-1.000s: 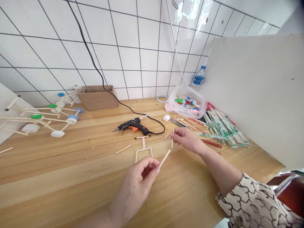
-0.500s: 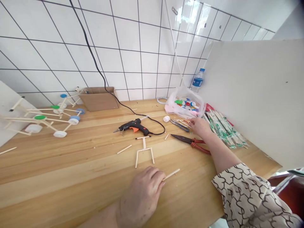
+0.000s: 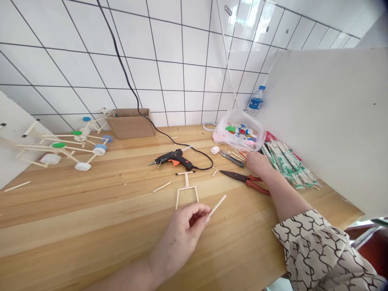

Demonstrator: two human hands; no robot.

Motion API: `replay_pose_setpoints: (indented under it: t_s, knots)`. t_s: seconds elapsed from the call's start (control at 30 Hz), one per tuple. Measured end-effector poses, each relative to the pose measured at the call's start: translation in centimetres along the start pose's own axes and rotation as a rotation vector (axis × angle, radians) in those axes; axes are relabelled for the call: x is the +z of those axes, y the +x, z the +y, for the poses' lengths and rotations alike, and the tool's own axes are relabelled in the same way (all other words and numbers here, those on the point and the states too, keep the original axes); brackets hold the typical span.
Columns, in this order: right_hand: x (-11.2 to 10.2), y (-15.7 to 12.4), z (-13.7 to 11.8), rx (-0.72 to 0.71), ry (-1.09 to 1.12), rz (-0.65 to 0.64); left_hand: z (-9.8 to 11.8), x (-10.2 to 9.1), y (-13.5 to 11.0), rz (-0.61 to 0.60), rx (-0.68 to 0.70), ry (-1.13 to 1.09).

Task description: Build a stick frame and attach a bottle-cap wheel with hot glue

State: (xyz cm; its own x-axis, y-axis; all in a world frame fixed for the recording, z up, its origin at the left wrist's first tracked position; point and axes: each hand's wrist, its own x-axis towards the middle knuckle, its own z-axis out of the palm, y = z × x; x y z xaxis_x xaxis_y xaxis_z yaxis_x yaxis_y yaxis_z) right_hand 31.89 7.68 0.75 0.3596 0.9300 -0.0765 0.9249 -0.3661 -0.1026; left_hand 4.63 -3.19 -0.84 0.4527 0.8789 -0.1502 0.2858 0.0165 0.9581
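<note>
- The left hand (image 3: pixel 182 232) pinches a pale wooden stick (image 3: pixel 217 205) between thumb and fingers; the stick points up and away to the right, above the desk (image 3: pixel 91 246).
- The right hand (image 3: pixel 258 162) reaches to a few loose sticks (image 3: pixel 237 155) beside the scissors (image 3: pixel 232 159); its fingertips are hard to make out, so I cannot tell whether they grip anything.
- A stick frame (image 3: pixel 187 187) lies just beyond the left hand, which hides its near ends.
- A thin plastic bag (image 3: pixel 218 136) sits open near the wall, holding a heap of bottle caps (image 3: pixel 241 132) in green, red, blue and white.
- A cardboard box (image 3: pixel 131 127) stands open at the back left; its inside is mostly hidden.
- Clear wrappers with green print hold sticks (image 3: pixel 287 165), piled right of the right hand.
- A bottle (image 3: pixel 256 101) with a blue cap and label stands behind the bag; its contents are unclear.
- The glue gun (image 3: pixel 172 159) lies beyond the frame, and red-handled pliers (image 3: pixel 244 179) lie near the right forearm.
- At left stand stick models (image 3: pixel 65 149) with caps attached.
</note>
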Motion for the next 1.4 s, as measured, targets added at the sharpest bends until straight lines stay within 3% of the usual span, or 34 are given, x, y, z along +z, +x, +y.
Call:
replay_pose_setpoints:
  t_s: [0.13, 0.23, 0.27, 0.33, 0.4, 0.47, 0.73, 1.4]
  knots:
    - [-1.0, -1.4, -0.4, -0.061, 0.181, 0.116, 0.6, -0.6, 0.5, 0.017, -0.196, -0.247]
    - [-0.6, -3.8, -1.8, -0.18, 0.349, 0.119, 0.6, -1.0, 0.8, 0.059, -0.183, -0.402]
    - [-0.1, -4.9, -2.6, -0.26, 0.445, 0.071, 0.6, -1.1, 0.9, 0.071, -0.161, -0.439]
    - [1.0, -7.1, -4.3, -0.484, 0.939, -0.218, 0.4, -1.2, 1.1, 0.107, -0.134, -0.498]
    - [2.1, -9.1, -5.9, -0.506, 1.219, -0.475, 0.2, -1.2, 1.2, 0.144, -0.13, -0.541]
    - [2.7, -10.6, -7.2, -0.46, 1.343, -0.602, 0.1, -1.2, 1.3, 0.157, -0.131, -0.565]
    - [3.1, -11.4, -8.4, -0.366, 1.385, -0.636, 0.1, -1.2, 1.6, 0.122, -0.148, -0.583]
    - [3.9, -12.3, -8.9, -0.363, 1.449, -0.556, 0.1, -1.1, 1.5, 0.116, -0.162, -0.625]
